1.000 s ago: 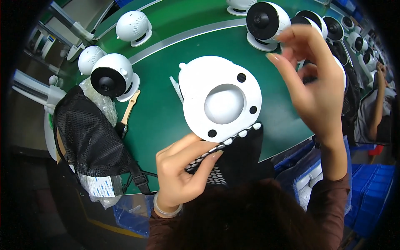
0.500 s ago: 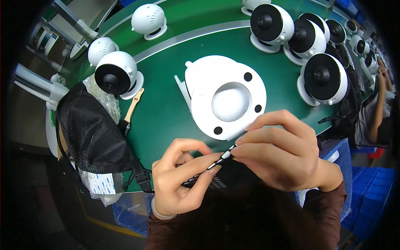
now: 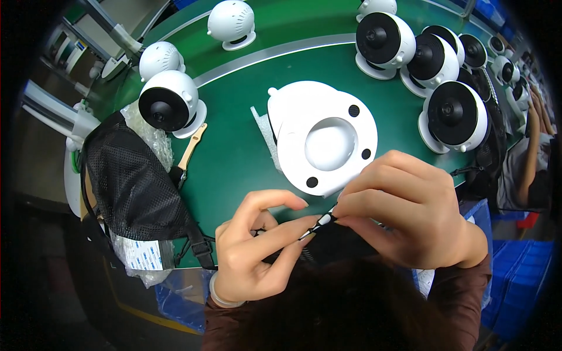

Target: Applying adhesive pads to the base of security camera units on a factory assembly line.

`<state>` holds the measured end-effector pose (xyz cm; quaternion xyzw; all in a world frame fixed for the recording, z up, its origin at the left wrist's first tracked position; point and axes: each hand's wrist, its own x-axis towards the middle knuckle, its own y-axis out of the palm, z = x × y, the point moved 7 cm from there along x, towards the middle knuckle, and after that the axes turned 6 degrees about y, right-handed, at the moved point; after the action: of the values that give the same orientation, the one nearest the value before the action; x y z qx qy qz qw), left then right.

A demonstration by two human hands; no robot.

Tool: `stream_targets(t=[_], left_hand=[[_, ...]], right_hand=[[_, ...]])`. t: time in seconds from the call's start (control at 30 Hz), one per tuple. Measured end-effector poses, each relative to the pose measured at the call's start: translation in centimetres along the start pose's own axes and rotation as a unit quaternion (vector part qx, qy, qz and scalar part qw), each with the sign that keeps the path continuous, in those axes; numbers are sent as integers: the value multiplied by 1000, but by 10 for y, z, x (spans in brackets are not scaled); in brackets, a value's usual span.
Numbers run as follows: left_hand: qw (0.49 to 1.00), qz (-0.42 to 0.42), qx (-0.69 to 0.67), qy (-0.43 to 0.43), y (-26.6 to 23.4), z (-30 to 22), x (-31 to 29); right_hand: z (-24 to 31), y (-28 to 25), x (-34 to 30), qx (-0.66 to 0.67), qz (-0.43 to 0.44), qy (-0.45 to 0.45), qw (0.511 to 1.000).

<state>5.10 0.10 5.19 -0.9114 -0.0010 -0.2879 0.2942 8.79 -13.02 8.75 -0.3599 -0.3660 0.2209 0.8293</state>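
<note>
My left hand (image 3: 252,251) and my right hand (image 3: 410,213) meet at the table's near edge. Both pinch a narrow black strip with white oval spots (image 3: 324,220), the left by its lower end and the right by its upper end. Most of the strip is hidden behind my fingers. Just beyond my hands a white round camera (image 3: 287,131) lies with its ring-shaped base turned up. Three dark round pads (image 3: 312,182) show on that base. A thin white foam strip (image 3: 266,137) leans along the camera's left side.
More white cameras with black fronts stand at the right (image 3: 456,114) and left (image 3: 170,105). A black mesh bag (image 3: 132,181) and a wooden-handled tool (image 3: 193,145) lie at left. Blue crates (image 3: 518,286) are low at right, below another person's arm (image 3: 534,126).
The whole view has shifted slightly, so the table things sit a little further right. My fingers have moved slightly on the strip; both hands keep hold of it.
</note>
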Motion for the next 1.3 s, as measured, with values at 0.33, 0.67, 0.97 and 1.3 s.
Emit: stream_targets(t=[0.33, 0.67, 0.97, 1.3], left_hand=[[1000, -10, 13, -2, 1, -1, 2], [1000, -19, 2, 13, -1, -2, 4], [995, -50, -84, 10, 7, 16, 3], [999, -39, -11, -24, 4, 19, -1]], right_hand=[[-1, -4, 0, -4, -8, -8, 1000], [13, -12, 3, -61, -16, -108, 992], [29, -37, 12, -32, -52, -1, 998], [-19, 4, 58, 61, -35, 47, 996]])
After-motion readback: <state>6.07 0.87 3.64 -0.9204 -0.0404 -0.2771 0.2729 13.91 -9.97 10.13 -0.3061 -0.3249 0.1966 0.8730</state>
